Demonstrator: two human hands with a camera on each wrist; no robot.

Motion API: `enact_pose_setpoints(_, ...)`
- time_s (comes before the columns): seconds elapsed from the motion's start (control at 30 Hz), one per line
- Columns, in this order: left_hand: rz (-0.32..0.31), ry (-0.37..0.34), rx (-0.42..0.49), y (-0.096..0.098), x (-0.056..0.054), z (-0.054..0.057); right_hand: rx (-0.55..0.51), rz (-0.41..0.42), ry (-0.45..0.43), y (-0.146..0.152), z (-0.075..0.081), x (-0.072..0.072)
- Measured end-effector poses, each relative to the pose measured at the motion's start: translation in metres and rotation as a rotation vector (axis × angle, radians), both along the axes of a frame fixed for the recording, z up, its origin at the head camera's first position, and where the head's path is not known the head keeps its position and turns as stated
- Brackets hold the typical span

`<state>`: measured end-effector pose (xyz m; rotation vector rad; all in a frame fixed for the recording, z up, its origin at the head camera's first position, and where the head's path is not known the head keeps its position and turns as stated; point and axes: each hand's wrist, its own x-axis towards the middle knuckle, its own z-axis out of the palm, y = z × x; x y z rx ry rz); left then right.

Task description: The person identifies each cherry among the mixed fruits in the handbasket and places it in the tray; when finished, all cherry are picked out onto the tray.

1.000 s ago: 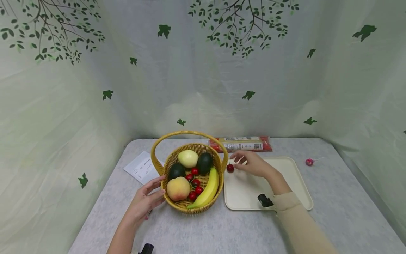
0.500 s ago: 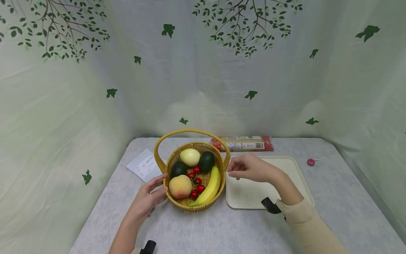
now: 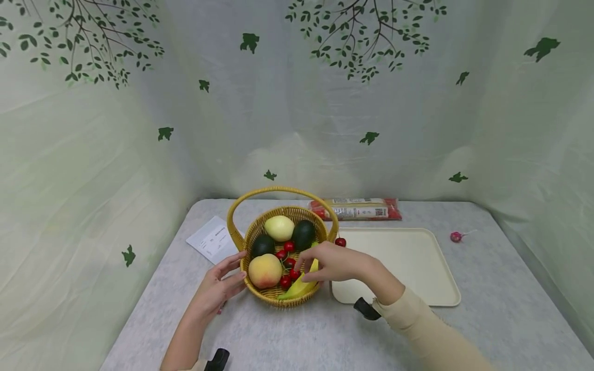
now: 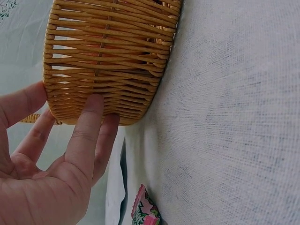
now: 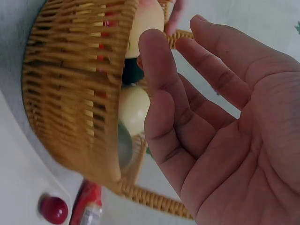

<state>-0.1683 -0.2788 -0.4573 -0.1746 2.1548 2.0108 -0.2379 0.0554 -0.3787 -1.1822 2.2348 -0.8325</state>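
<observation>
A yellow wicker basket [image 3: 287, 305] with a tall handle holds a peach [image 3: 265, 271], a banana [image 3: 297, 289], a pale yellow-green fruit [image 3: 279, 228], two dark green fruits and several red cherries [image 3: 289, 246]. My left hand [image 3: 221, 283] steadies the basket from the left, its extended fingertips touching the woven wall [image 4: 103, 61]. Over the basket's right side hovers my right hand [image 3: 334, 264], hiding part of the banana; its fingers are loosely bent with nothing between them. A dark red cherry [image 3: 341, 241] lies at the left end of a cream tray [image 3: 394, 278].
Behind the tray lies a red and clear package [image 3: 359, 209]. A printed white paper [image 3: 214, 240] sits left of the basket. A small pink wrapped lollipop [image 3: 456, 237] lies right of the tray. In the left wrist view, a pink patterned wrapper [image 4: 145, 208] lies near the hand.
My right hand has let go of the dark cherry at the tray's left end and moved left over the basket. My left hand stays against the basket.
</observation>
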Motion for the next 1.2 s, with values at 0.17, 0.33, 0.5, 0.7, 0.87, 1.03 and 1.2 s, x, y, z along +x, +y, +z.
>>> enact_pose_setpoints(0.17, 0.005, -0.006, -0.003, 0.001, 0.0, 0.0, 0.055, 0.064, 0.059, -0.022, -0.005, -0.003)
enact_pose_setpoints(0.33, 0.0, -0.004, -0.004, 0.002, 0.001, 0.001, 0.125, 0.118, 0.091, -0.04, -0.011, -0.006)
enact_pose_setpoints(0.5, 0.002, -0.004, -0.002, 0.001, 0.001, 0.001, 0.188, 0.13, 0.087, -0.053, -0.015, -0.009)
enact_pose_setpoints(0.7, -0.004, -0.002, -0.008, 0.001, 0.0, 0.001, 0.289, 0.118, 0.115, -0.064, -0.022, -0.01)
enact_pose_setpoints(0.87, -0.008, -0.002, 0.003, 0.001, 0.001, 0.002, 0.344, 0.117, 0.137, -0.07, -0.024, -0.011)
enact_pose_setpoints(1.03, -0.007, -0.003, 0.008, 0.001, 0.001, 0.002, 0.335, 0.126, 0.128, -0.072, -0.027, -0.013)
enact_pose_setpoints(1.2, -0.01, -0.005, 0.003, 0.001, 0.002, 0.003, 0.329, 0.114, 0.095, -0.074, -0.029, -0.013)
